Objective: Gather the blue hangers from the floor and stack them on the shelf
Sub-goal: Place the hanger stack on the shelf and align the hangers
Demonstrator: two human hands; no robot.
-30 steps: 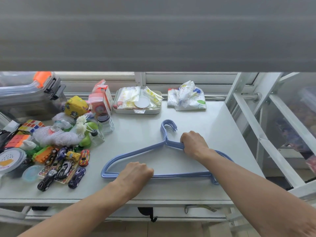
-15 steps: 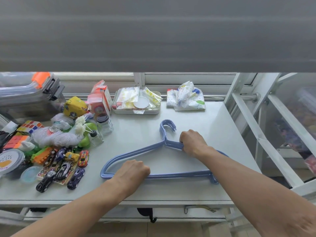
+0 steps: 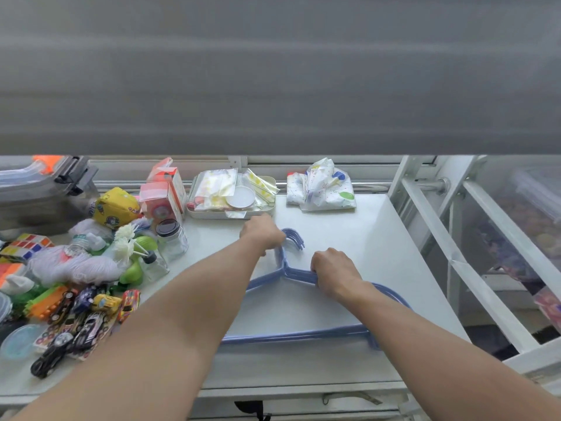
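Around the stack of blue plastic hangers (image 3: 306, 332) on the white shelf (image 3: 373, 238), bare surface lies open to the right and toward the front edge. Left of the hangers, small toy cars (image 3: 88, 317) and a clear glass jar (image 3: 171, 238) crowd close (little room there). Behind the hangers stands a shallow white tray (image 3: 230, 212).

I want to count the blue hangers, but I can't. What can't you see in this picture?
All in the head view:
- How many blue hangers are stacked: they overlap, and the forearms cover the left corner and part of the right.
- The left hand fingers at the hooks: curled under, so the grip is hidden.
- The right hand fingers: tucked under the palm.
- Everything above the shelf: a grey blurred band covers it.
- The floor: out of view.
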